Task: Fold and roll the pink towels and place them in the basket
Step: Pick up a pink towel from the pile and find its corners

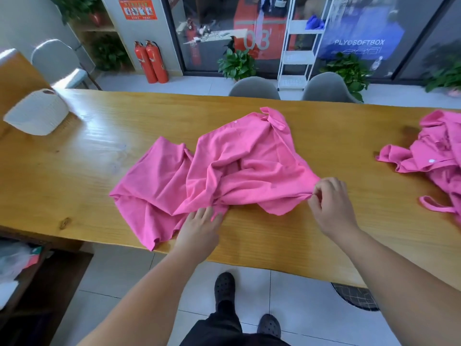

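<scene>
Pink towel (232, 171), left hand (199, 228) flat on it, right hand (334, 206) pinching hem, pile (434, 151) cropped

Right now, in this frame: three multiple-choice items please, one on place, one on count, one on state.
1. Where on the table is the white basket? A. far left end B. middle C. right end
2. How many red fire extinguishers are in view? A. one B. two C. four
3. The right hand: A. hangs idle B. lies flat C. pinches the spread towel at its edge
Answers: A, it sits at the left end; B, a pair stands side by side; C, thumb and fingers close on the edge.
</scene>
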The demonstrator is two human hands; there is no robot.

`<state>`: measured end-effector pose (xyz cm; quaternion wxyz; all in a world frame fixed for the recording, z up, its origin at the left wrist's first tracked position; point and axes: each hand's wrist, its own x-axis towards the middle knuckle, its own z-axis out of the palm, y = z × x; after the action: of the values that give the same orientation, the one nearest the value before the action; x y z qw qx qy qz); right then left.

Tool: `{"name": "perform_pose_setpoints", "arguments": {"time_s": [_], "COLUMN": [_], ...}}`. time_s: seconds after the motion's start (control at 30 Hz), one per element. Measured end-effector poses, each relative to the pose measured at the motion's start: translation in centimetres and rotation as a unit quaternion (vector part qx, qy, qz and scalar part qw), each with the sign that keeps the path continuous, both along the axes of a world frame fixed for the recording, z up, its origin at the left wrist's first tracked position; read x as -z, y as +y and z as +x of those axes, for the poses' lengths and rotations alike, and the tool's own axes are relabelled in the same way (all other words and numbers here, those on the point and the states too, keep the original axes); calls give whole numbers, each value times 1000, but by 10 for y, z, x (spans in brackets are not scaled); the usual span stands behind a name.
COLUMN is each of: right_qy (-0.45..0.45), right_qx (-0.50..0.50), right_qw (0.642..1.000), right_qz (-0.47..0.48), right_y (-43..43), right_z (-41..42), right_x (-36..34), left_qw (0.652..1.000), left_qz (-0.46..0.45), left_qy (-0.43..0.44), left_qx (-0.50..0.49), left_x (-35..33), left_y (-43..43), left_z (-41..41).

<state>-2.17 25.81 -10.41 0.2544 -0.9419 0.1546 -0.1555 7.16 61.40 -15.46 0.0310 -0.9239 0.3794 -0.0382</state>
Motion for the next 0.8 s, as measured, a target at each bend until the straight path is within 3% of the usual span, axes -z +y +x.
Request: {"name": "perform_pose_setpoints", "arguments": {"time_s": [0.17,0.3,0.4,0.5,0.63,0.73,0.8], "right_qy": [-104,-138,-140,-126,-49,140,223], "right_qx": [-57,-69,-75,-80,-29,31,16], "right_qw": [993,988,987,989,998,987,972], "right_qz": [-13,-2,6,21,-19,-71,-75], "right_y": [14,15,11,4,-20,-35,-37], "right_z": [-8,-17,-26,-34,-45,-58,-67], "right_x": [-28,-43,-47,-48,-29,-13,-3], "left_qw": [991,980,983,984,972,932,897], "left_qz": [-105,-168,-165,-138,-162,-178,-177], "left_qy": [51,110,62,93,169,315,403], "left_qx": [71,-6,-53,-61,19,35,23], "left_x": [-32,-53,-59,-62,-58,-57,-56], "left_y": [-74,-128,-156,-171,-171,-168,-170], "left_z": [-36,-53,-51,-46,-65,-99,-114]}}
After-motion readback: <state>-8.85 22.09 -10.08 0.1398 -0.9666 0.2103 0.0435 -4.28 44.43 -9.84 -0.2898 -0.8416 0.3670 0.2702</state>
